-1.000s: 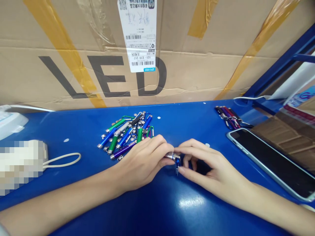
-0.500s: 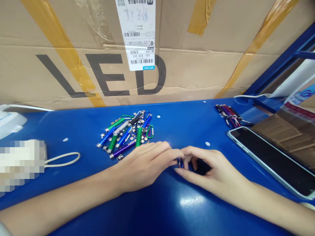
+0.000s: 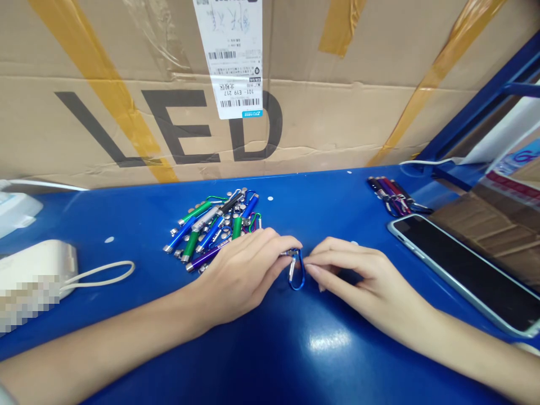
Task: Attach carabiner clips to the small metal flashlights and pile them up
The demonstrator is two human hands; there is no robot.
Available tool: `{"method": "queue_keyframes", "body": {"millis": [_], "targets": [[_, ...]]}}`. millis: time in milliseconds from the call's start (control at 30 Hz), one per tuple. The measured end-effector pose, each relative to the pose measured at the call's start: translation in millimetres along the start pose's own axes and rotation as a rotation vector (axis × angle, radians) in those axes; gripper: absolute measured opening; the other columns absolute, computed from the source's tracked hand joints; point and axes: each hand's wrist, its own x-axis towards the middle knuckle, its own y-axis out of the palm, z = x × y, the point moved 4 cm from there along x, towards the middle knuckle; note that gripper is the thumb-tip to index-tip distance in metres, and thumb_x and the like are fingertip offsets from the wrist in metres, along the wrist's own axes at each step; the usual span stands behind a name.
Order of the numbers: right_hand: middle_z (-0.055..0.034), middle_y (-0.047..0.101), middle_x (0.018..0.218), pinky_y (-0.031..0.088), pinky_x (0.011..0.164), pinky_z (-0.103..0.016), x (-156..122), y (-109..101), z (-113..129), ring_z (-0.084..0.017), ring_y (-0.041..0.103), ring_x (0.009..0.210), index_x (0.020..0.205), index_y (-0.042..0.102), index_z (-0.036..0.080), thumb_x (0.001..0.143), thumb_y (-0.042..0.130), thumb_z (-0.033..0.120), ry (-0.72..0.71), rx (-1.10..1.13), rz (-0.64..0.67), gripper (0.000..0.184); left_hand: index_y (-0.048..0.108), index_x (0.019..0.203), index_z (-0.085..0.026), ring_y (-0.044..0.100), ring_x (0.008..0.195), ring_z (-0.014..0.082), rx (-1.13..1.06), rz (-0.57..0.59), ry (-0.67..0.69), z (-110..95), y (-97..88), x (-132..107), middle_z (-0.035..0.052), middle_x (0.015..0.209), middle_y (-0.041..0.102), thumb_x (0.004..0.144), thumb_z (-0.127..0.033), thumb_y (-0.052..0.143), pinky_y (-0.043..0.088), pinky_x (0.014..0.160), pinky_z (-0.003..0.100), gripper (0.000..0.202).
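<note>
- Now, the left hand [image 3: 244,275] was curled, pinching the top of a blue carabiner [image 3: 296,271] between the hands, over the blue workbench [image 3: 270,360].
- The right hand [image 3: 358,275] was half-closed against it, grip impossible to call.
- Keychain flashlights [image 3: 206,230] lay heaped just behind the left hand, with open bench towards the near edge.

Workshop: blue workbench [image 3: 126,225], taped carton [image 3: 337,124], shipping label [image 3: 234,56].

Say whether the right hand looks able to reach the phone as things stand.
Probably yes. The right hand sits just left of the phone, with only a stretch of blue table between them and nothing in the way. Its fingertips are beside the blue carabiner, which lies on the far side from the phone.
</note>
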Motion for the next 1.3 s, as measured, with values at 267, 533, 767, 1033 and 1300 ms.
{"method": "queue_keyframes", "body": {"millis": [267, 533, 767, 1033, 1300], "targets": [[0.0009, 0.061, 0.064, 0.045, 0.050, -0.018, -0.1, 2.6, -4.7, -0.009, 0.056, 0.054, 0.084, 0.063, 0.018, 0.084, 0.055, 0.030, 0.169, 0.195, -0.027, 0.014, 0.044, 0.102, -0.018, 0.053, 0.075, 0.0119, -0.079, 0.024, 0.053, -1.2, 1.2, 0.0, 0.0007, 0.085, 0.057, 0.094, -0.018, 0.036, 0.042, 0.068, 0.024, 0.011], [-0.0009, 0.065, 0.067, 0.052, 0.058, -0.020, -0.3, -1.5, -4.1, -0.012, 0.062, 0.059, 0.085, 0.062, 0.016, 0.082, 0.058, 0.027, 0.123, 0.195, -0.157, 0.012, 0.043, 0.099, -0.016, 0.053, 0.069, 0.0125, -0.064, 0.023, 0.073, -0.6, 3.8, -2.4, 0.0008, 0.080, 0.057, 0.093, -0.021, 0.041, 0.042, 0.062, 0.024, 0.008], [-0.0028, 0.067, 0.086, 0.054, 0.069, -0.020, -3.1, -5.7, -5.8, -0.013, 0.065, 0.076, 0.086, 0.059, 0.018, 0.079, 0.061, 0.022, 0.051, 0.206, -0.234, 0.008, 0.042, 0.098, -0.018, 0.055, 0.070, 0.0104, -0.096, 0.046, -0.008, 3.3, 5.3, -2.8, -0.0008, 0.081, 0.056, 0.091, -0.020, 0.046, 0.042, 0.061, 0.021, 0.009], [0.0011, 0.067, 0.073, 0.052, 0.060, -0.017, -3.9, -6.4, -6.0, -0.010, 0.063, 0.063, 0.083, 0.064, 0.018, 0.078, 0.062, 0.021, 0.062, 0.082, -0.143, 0.006, 0.039, 0.103, -0.018, 0.055, 0.063, 0.0100, -0.072, 0.008, -0.079, 4.1, 2.4, -2.8, -0.0016, 0.078, 0.058, 0.093, -0.024, 0.039, 0.040, 0.056, 0.020, 0.011], [0.0006, 0.068, 0.085, 0.053, 0.065, -0.017, -3.3, 0.4, -5.9, -0.010, 0.063, 0.071, 0.101, 0.063, 0.021, 0.077, 0.063, 0.022, 0.097, 0.150, -0.086, 0.024, 0.052, 0.091, -0.017, 0.051, 0.057, 0.0086, 0.082, 0.000, 0.086, 0.7, 3.2, -2.9, -0.0023, 0.069, 0.055, 0.095, -0.022, 0.035, 0.036, 0.051, 0.019, 0.018]]}}
